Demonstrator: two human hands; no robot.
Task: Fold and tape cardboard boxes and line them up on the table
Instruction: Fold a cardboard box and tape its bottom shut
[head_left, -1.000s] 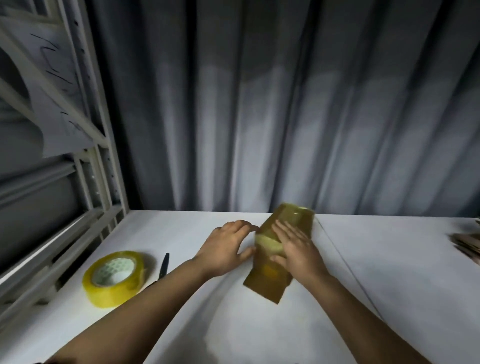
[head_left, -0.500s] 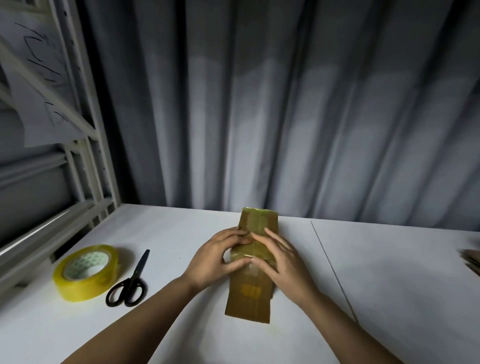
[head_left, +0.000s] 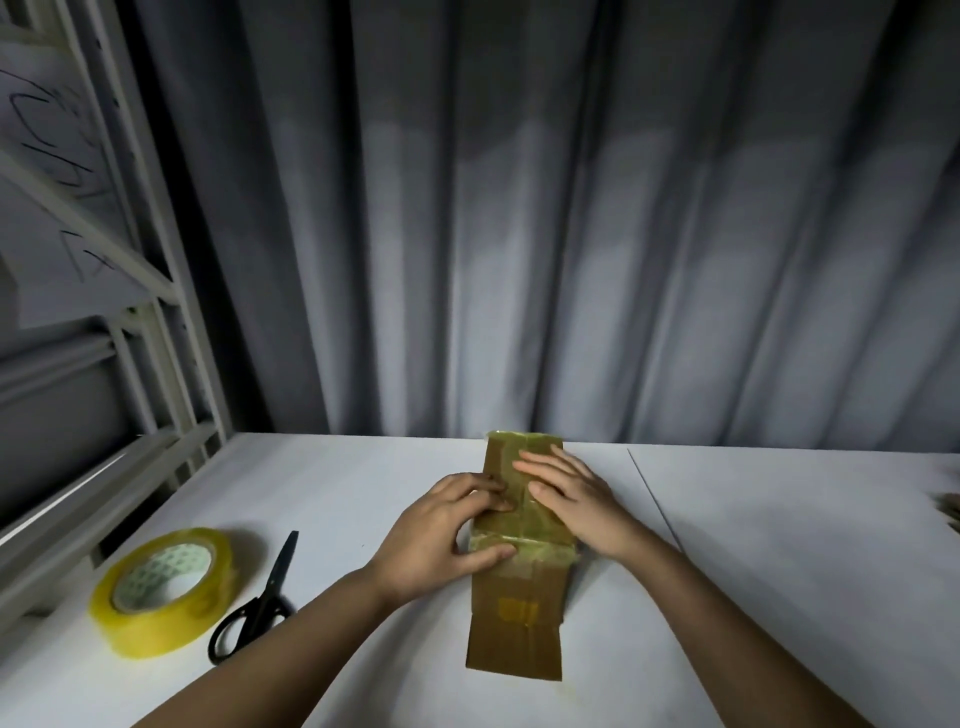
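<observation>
A brown cardboard box (head_left: 519, 639) lies lengthwise on the white table (head_left: 779, 597), with glossy tape across its faces. My left hand (head_left: 441, 530) is at the box's left side; its bent fingertips press on the top face and its thumb lies along the taped edge. My right hand (head_left: 571, 499) rests flat on the top face with its fingers straight. A yellow tape roll (head_left: 161, 592) and black scissors (head_left: 260, 608) lie to the left of the box, apart from both hands.
A grey curtain (head_left: 571, 234) hangs right behind the table's far edge. A metal rack (head_left: 156, 364) stands at the left. A bit of brown cardboard (head_left: 950, 512) shows at the right edge. A seam (head_left: 654, 499) runs across the table right of the box.
The box has turned from tilted to straight and now lies squarely on the table. Both hands have shifted along its top, and the right hand now lies flatter.
</observation>
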